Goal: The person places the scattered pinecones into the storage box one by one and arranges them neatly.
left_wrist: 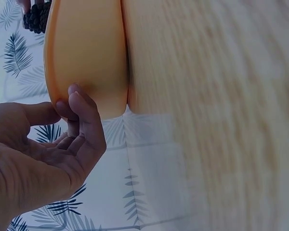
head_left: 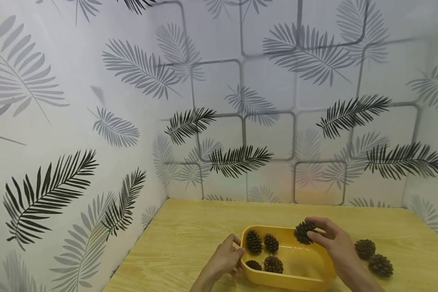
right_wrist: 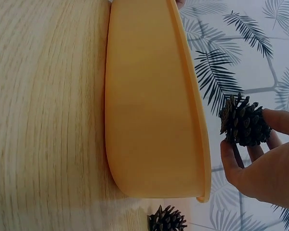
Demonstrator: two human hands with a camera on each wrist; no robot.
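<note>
My right hand (head_left: pixel 334 247) pinches a dark brown pine cone (head_left: pixel 304 232) between thumb and fingers, over the back right part of a yellow plastic tub (head_left: pixel 288 277). In the right wrist view the held pine cone (right_wrist: pixel 244 121) is above the level of the tub's rim (right_wrist: pixel 198 103). My left hand (head_left: pixel 224 256) grips the tub's left end, thumb at the rim and fingers curled against the outer wall (left_wrist: pixel 94 57). Inside the tub, several pine cones (head_left: pixel 273 264) lie in its left half.
Two more pine cones, one farther back (head_left: pixel 365 248) and one nearer (head_left: pixel 381 265), lie on the wooden table (head_left: pixel 182 235) right of the tub, beside my right forearm. A wall with leaf-patterned covering (head_left: pixel 270 182) stands behind the table and along its left.
</note>
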